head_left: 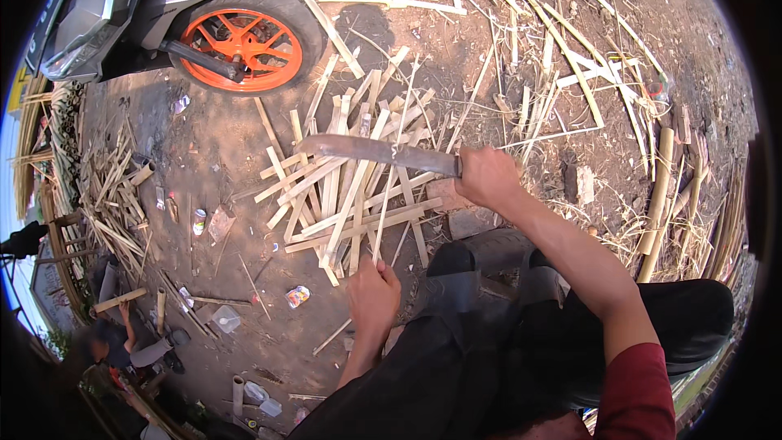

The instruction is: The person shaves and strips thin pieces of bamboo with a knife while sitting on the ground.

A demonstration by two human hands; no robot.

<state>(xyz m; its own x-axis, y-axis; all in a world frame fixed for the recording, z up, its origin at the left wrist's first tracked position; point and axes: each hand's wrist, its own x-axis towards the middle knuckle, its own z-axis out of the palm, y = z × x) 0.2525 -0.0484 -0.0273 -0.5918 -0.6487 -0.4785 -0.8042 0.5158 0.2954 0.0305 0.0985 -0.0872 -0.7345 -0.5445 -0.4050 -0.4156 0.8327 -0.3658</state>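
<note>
Near black trousers [481,358] and printed wrapper [297,297], left hand [375,295] pinches strip [384,220], right [487,177] grips machete [366,149].

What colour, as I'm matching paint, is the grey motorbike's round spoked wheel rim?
Bright orange: the spoked rim shows in the head view.

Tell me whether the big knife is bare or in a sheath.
The knife is bare: its blade shows uncovered, extending leftward from the right hand.

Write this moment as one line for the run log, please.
left hand: holds thin bamboo strip | right hand: holds machete, tip leftward, over strip pile | ahead: orange motorcycle wheel
</note>
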